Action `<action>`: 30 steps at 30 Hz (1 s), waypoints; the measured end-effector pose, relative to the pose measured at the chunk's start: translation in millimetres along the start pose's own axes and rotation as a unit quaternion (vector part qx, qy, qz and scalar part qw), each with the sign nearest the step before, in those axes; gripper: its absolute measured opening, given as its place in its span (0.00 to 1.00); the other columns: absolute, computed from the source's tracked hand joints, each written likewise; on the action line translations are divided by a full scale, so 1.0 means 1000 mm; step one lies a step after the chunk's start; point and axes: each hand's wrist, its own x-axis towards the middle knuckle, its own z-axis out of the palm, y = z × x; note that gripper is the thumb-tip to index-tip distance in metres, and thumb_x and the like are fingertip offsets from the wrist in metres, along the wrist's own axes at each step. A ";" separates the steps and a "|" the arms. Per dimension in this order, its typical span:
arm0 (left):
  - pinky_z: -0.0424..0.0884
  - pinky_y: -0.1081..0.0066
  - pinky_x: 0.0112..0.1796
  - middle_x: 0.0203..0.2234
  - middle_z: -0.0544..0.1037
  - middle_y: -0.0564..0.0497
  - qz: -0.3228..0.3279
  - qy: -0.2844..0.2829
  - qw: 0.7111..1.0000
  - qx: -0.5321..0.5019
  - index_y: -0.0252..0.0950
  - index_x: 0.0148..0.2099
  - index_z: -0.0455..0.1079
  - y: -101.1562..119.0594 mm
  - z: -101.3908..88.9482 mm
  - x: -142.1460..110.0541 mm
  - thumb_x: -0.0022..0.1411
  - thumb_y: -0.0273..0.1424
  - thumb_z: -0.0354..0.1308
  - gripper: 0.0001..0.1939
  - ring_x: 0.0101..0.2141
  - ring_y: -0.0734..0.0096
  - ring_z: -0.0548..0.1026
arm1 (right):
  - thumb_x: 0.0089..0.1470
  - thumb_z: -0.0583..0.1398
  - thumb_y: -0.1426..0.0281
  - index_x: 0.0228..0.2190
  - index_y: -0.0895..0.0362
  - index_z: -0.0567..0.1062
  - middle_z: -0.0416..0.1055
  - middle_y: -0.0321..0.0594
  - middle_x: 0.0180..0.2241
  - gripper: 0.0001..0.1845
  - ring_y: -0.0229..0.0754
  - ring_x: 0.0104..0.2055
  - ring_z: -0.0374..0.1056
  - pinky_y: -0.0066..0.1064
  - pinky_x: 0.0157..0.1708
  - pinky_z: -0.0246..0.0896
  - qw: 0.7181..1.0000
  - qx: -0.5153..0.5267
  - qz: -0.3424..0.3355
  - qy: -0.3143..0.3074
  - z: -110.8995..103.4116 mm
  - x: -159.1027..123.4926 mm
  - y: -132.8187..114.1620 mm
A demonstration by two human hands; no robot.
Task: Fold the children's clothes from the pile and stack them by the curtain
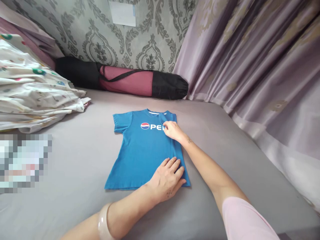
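A blue T-shirt (140, 160) with a round logo and white letters lies spread on the grey sheet, its collar pointing away from me. Its left sleeve lies out flat, while the right sleeve is turned inward over the chest, covering part of the lettering. My right hand (173, 131) pinches that folded sleeve near the letters. Lower down, my left hand (168, 178) rests flat on the shirt near its bottom right, fingers stretched out and pointing away from me.
The grey sheet (225, 160) extends around the shirt. Along the patterned wall lies a black and dark pink rolled mat in a bag (130, 81). A heap of white printed cloth (32, 90) is at left, above a blurred-out patch. Purple curtains (250, 66) hang at right.
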 end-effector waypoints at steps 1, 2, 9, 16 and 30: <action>0.63 0.54 0.56 0.58 0.69 0.40 0.000 0.001 1.000 0.001 0.34 0.57 0.65 0.000 0.000 0.000 0.70 0.41 0.43 0.22 0.59 0.52 0.65 | 0.54 0.54 0.78 0.45 0.59 0.77 0.77 0.45 0.43 0.19 0.45 0.46 0.72 0.31 0.49 0.63 1.000 0.024 -0.004 0.002 -0.001 -0.001 0.003; 0.64 0.54 0.56 0.57 0.69 0.40 0.000 0.002 1.000 0.002 0.34 0.57 0.65 0.000 0.000 0.000 0.70 0.41 0.43 0.22 0.59 0.52 0.66 | 0.53 0.54 0.78 0.44 0.58 0.78 0.78 0.43 0.42 0.19 0.43 0.45 0.72 0.29 0.48 0.63 0.998 0.053 -0.014 -0.004 -0.002 -0.001 0.006; 0.62 0.53 0.57 0.58 0.69 0.41 0.000 0.003 1.000 -0.003 0.35 0.57 0.65 -0.001 0.001 0.000 0.71 0.42 0.41 0.23 0.60 0.53 0.65 | 0.58 0.49 0.75 0.46 0.57 0.78 0.74 0.43 0.51 0.21 0.42 0.54 0.68 0.34 0.57 0.58 0.995 0.068 -0.024 0.062 0.002 0.010 0.025; 0.54 0.51 0.61 0.64 0.60 0.40 0.028 -0.032 0.999 -0.001 0.34 0.67 0.55 -0.001 0.005 -0.006 0.72 0.44 0.36 0.29 0.64 0.53 0.57 | 0.66 0.41 0.60 0.65 0.64 0.53 0.42 0.48 0.69 0.33 0.48 0.71 0.35 0.46 0.67 0.31 0.998 -0.034 0.028 -0.039 0.026 0.037 0.020; 0.56 0.52 0.60 0.62 0.65 0.42 0.021 -0.013 1.000 -0.012 0.36 0.64 0.60 -0.001 0.007 -0.004 0.72 0.44 0.38 0.27 0.62 0.55 0.61 | 0.61 0.51 0.74 0.48 0.61 0.77 0.75 0.47 0.48 0.19 0.40 0.51 0.69 0.30 0.53 0.59 0.990 0.072 0.087 0.088 -0.005 0.080 0.103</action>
